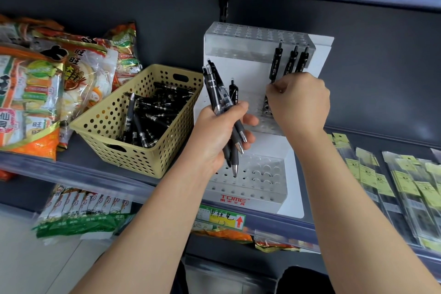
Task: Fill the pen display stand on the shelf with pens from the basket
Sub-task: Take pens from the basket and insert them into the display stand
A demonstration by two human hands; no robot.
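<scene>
Right at the stand point(238, 67), the right hand point(298, 100) pinched one upright pen point(275, 64) tip-down above its holes, while the left hand point(214, 136) just left gripped a tilted bundle of pens point(218, 88).

basket point(133, 131) left of stand point(262, 59) | pens point(152, 114) in basket | both on shelf point(78, 174)

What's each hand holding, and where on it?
Left hand grips a bunch of pens around their lower barrels. Right hand pinches the lower end of one pen at the display stand.

Clear acrylic stand point(248, 181), perforated matt plastic basket point(133, 150), glossy snack bags point(31, 93)
</scene>
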